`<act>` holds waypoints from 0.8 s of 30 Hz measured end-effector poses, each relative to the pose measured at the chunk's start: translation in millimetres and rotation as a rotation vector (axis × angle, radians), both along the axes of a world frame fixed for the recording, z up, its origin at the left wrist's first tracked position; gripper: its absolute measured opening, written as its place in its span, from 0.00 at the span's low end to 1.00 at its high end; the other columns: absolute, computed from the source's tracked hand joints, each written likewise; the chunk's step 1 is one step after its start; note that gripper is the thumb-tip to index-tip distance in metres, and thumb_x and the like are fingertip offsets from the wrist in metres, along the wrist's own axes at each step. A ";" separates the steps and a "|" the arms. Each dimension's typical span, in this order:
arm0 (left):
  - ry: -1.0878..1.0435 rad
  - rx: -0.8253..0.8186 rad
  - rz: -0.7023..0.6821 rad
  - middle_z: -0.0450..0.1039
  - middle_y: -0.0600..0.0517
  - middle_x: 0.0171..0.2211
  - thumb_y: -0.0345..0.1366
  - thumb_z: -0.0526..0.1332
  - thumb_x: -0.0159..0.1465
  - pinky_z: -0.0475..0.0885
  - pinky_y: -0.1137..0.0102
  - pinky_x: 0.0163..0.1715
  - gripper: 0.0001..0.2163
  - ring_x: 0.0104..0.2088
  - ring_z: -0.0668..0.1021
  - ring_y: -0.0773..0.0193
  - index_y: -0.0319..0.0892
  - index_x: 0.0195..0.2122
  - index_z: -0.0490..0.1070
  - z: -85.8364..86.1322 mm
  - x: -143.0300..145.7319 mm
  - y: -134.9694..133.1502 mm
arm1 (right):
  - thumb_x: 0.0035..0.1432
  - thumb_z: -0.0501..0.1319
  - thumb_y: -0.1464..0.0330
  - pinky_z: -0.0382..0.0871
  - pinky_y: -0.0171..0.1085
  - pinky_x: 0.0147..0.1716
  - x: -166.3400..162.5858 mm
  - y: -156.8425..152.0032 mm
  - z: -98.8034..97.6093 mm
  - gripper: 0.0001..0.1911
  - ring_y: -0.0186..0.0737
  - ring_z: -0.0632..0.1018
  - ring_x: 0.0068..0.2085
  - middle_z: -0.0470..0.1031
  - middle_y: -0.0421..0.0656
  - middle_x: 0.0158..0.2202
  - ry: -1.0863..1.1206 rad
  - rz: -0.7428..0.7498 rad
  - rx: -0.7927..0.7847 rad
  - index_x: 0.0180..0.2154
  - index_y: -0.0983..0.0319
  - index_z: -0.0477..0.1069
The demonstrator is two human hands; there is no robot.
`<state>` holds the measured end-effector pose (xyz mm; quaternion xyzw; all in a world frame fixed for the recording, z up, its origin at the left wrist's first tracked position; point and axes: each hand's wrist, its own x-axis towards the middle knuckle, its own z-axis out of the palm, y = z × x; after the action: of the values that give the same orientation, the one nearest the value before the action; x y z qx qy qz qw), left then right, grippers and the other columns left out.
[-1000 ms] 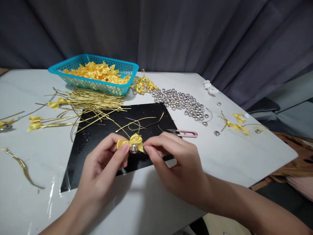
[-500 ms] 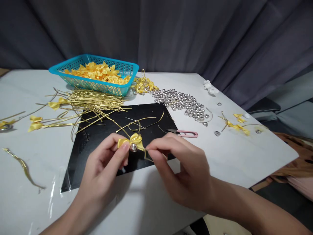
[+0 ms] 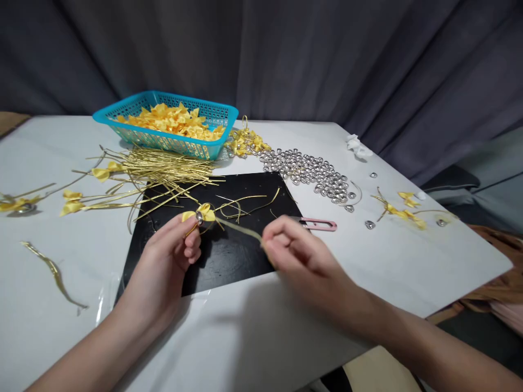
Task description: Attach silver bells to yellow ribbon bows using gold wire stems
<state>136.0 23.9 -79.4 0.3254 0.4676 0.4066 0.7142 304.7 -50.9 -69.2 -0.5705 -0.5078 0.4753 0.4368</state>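
Yellow bow (image 3: 207, 213), silver bead (image 3: 199, 218) (shiny), pale cord (image 3: 241, 228), blurred

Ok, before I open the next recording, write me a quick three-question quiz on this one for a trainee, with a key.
1. What do the fingers of the right hand hold?
A) the pink-handled snips
B) a thin strand
C) the white crumpled scrap

2. True or false: the blue basket stands entirely on the black mat.

3. Fill in the colour: the left hand holds a ____ bow with a silver bead on it.

Key:
1. B
2. False; it stands on the white table, beyond the mat.
3. yellow
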 end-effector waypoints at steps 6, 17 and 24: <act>0.060 0.071 -0.005 0.53 0.60 0.17 0.32 0.59 0.59 0.56 0.78 0.17 0.14 0.19 0.55 0.71 0.42 0.18 0.58 -2.0 1.9 -1.0 | 0.58 0.59 0.64 0.67 0.33 0.25 51.5 11.1 -4.2 0.07 0.33 0.73 0.28 0.74 0.42 0.30 -0.380 -0.560 0.246 0.32 0.62 0.68; 0.147 0.263 -0.062 0.56 0.59 0.18 0.38 0.62 0.59 0.55 0.76 0.20 0.14 0.21 0.57 0.69 0.43 0.19 0.61 -11.6 -0.4 -5.6 | 0.63 0.50 0.68 0.67 0.31 0.20 35.0 -11.0 44.1 0.06 0.25 0.58 0.14 0.60 0.33 0.20 0.175 -0.374 0.364 0.33 0.57 0.62; 0.139 0.283 -0.098 0.56 0.59 0.18 0.39 0.61 0.59 0.55 0.74 0.21 0.14 0.21 0.57 0.68 0.43 0.19 0.61 -10.1 2.1 -11.5 | 0.63 0.51 0.64 0.45 0.27 0.12 -6.4 21.5 25.9 0.06 0.25 0.48 0.16 0.48 0.30 0.19 0.201 0.032 0.206 0.34 0.58 0.57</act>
<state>138.1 12.4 -89.5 0.4724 0.4378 0.4096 0.6461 298.3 -29.4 -43.2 -0.4638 -0.5168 0.4822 0.5341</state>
